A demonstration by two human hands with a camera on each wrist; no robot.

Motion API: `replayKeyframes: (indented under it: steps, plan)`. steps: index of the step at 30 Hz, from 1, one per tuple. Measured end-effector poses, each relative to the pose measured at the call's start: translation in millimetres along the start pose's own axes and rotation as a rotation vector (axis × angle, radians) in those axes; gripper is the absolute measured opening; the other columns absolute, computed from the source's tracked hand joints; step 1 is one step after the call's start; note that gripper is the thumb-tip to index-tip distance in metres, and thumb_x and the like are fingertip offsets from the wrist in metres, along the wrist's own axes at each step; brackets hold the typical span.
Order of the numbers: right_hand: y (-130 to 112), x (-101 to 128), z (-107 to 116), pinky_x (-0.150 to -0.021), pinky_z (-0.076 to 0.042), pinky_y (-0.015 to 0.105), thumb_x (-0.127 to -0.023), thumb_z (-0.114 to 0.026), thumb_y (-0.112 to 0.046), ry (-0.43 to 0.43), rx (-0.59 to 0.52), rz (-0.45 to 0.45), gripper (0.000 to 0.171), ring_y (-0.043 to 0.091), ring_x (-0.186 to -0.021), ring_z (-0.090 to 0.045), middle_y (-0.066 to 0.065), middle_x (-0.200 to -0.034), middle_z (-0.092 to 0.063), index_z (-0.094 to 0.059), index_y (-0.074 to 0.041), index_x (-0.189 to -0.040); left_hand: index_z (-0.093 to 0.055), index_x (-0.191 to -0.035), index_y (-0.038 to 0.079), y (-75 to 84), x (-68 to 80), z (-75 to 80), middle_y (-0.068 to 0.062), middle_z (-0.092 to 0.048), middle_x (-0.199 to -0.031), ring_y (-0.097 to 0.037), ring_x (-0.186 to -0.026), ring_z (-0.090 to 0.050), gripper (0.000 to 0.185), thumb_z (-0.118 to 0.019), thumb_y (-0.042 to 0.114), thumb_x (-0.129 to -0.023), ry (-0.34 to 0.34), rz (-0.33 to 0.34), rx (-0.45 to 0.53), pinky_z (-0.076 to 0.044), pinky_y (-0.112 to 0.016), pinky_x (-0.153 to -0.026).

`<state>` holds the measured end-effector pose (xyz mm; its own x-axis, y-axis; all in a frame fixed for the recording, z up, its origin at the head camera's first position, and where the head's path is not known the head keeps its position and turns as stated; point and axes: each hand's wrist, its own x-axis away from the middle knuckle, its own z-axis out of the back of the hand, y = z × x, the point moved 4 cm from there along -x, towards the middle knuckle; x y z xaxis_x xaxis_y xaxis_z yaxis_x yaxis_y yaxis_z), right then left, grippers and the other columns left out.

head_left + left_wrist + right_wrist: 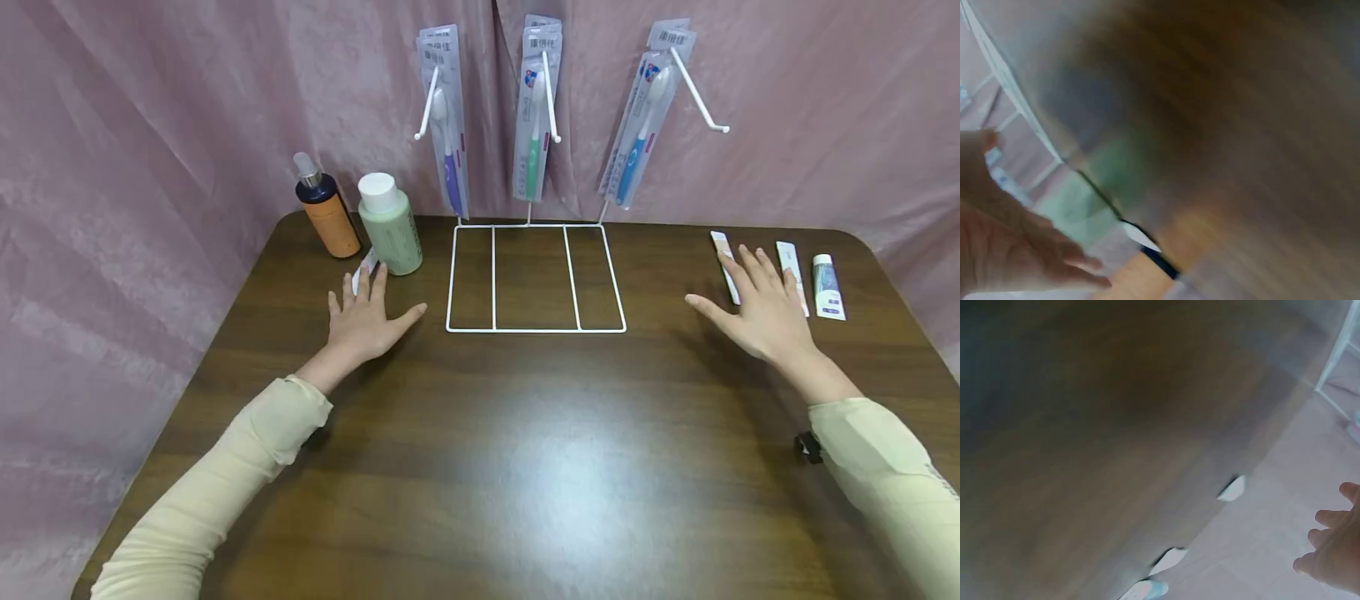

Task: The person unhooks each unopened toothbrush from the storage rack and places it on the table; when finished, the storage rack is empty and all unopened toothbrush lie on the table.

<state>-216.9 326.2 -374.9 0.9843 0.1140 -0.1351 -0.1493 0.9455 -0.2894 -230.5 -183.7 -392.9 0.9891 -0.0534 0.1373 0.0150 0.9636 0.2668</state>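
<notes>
Just beyond the left grip (pixel 362 325), green bottle (pixel 393 235), white packet (pixel 371 260).

A pink velvety curtain (pixel 187 108) is hanging behind the brown wood-grain table (pixel 480 400). Near its back edge a white wire rack (pixel 525 331) is standing, three hooks (pixel 550 96) jutting forward. Packaged toothbrushes (pixel 533 162) are hanging there, the front ones showing purple, green and blue handles. An orange-and-dark bottle (pixel 334 227) is standing at back left.
</notes>
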Motion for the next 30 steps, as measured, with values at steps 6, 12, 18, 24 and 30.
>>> replayKeyframes:
  steps: [6, 12, 18, 24, 30]
  plan:
    - [-31.3, -16.1, 9.1, -0.111, 0.004, 0.057, -0.089, -0.045, -0.059, 0.063, -0.086, 0.036, 0.079, 0.034, -0.143, -0.007, 0.019, -0.153, -0.019, -0.023, -0.012, -0.149, -0.010, -0.150, 0.002, 33.2, 2.1, -1.0, -0.024, -0.012, -0.153, -0.044, -0.139, -0.013, 0.085, -0.038, 0.059, -0.092, -0.249, -0.115, -0.003, -0.009, -0.060, -0.110]
    - [-63.2, -32.5, 9.1, -0.103, -0.025, 0.060, -0.089, -0.048, -0.058, 0.117, -0.163, 0.034, 0.069, 0.040, -0.131, -0.036, 0.018, -0.142, -0.043, -0.040, -0.015, -0.142, -0.006, -0.148, -0.003, 61.7, -10.0, -4.0, -0.023, -0.004, -0.154, -0.044, -0.140, -0.007, 0.088, -0.042, 0.055, -0.093, -0.366, -0.230, -0.007, -0.008, -0.056, -0.112]
    - [-95.8, -52.6, 7.7, -0.085, -0.042, 0.048, -0.090, -0.054, -0.051, 0.230, -0.236, 0.105, 0.052, 0.032, -0.104, -0.061, 0.010, -0.115, -0.066, -0.060, -0.012, -0.123, 0.006, -0.146, -0.005, 76.7, -29.2, -8.5, -0.021, 0.009, -0.154, -0.043, -0.140, 0.004, 0.099, -0.051, 0.053, -0.090, -0.445, -0.259, -0.082, -0.003, -0.050, -0.114]
    - [-128.6, -75.8, 10.5, -0.071, -0.044, 0.041, -0.089, -0.056, -0.048, 0.265, -0.253, 0.163, 0.040, 0.021, -0.083, -0.066, 0.006, -0.094, -0.072, -0.068, -0.015, -0.109, 0.009, -0.146, -0.004, 77.7, -37.7, -10.5, -0.019, 0.011, -0.154, -0.039, -0.141, 0.004, 0.105, -0.057, 0.053, -0.087, -0.552, -0.220, -0.148, -0.007, -0.048, -0.114]
    - [-163.3, -100.8, 3.8, -0.074, -0.051, 0.038, -0.090, -0.060, -0.036, 0.250, -0.416, 0.224, 0.035, 0.023, -0.084, -0.067, 0.009, -0.098, -0.071, -0.067, -0.008, -0.110, 0.005, -0.147, -0.004, 80.9, -37.0, -9.0, -0.020, 0.008, -0.154, -0.039, -0.141, 0.001, 0.107, -0.063, 0.049, -0.084, -0.569, -0.231, -0.209, -0.011, -0.047, -0.114]
